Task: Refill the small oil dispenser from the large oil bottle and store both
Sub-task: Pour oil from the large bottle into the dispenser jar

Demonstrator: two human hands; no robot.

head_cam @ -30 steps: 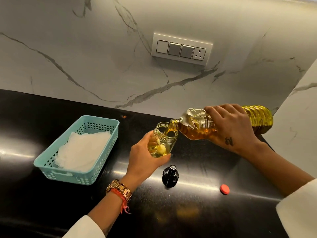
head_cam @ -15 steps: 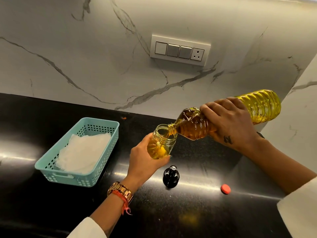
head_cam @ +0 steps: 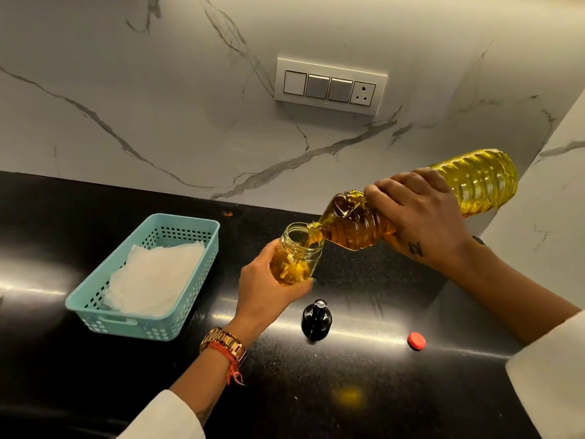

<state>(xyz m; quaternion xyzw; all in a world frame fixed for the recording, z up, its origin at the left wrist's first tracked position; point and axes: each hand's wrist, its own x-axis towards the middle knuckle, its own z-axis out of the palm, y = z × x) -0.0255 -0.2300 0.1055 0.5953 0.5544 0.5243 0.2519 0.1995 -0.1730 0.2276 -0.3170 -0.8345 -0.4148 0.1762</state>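
Observation:
My left hand [head_cam: 266, 286] grips the small glass oil dispenser [head_cam: 297, 258], open-mouthed and held just above the black counter, about half full of yellow oil. My right hand [head_cam: 418, 217] holds the large ribbed plastic oil bottle [head_cam: 474, 182] tipped with its base raised to the right. Its neck rests at the dispenser's rim and oil runs into the jar. The dispenser's black spout lid [head_cam: 316, 318] stands on the counter in front of the jar. The bottle's red cap [head_cam: 416, 340] lies to the right of it.
A teal plastic basket [head_cam: 95, 315] with white paper sheets sits at the left on the black counter [head_cam: 316, 391]. A marble wall with a switch panel [head_cam: 330, 87] rises behind, and a side wall closes in at the right.
The bottle's base has risen steeply, tilting the bottle further toward the jar. The oil level in the dispenser has gone up. The left hand has stayed in place.

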